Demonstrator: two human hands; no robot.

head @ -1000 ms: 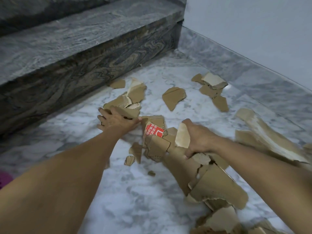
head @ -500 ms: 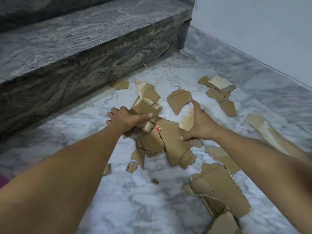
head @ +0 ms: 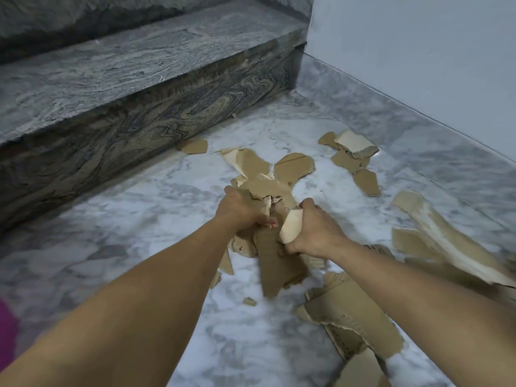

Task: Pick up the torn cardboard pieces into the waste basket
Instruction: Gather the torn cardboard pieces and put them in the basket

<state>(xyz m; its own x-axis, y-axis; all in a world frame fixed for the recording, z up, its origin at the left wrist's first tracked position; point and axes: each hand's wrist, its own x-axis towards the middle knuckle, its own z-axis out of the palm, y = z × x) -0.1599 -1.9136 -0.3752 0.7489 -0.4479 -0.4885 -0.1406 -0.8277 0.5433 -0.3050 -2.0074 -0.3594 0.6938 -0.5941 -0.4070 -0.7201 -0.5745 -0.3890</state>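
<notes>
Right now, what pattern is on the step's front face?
Dark swirling brown-grey veining on the step riser, clearest in the head view.

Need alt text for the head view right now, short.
Both bare hands, left hand and right hand, grip a bunch of torn brown cardboard pieces above a grey-white marble floor. More scraps lie scattered beside a dark stone step.

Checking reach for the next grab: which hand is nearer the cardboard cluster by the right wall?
Right. The right hand sits below-left of the cluster; the left hand is farther left, both gripping the gathered cardboard pile.
</notes>
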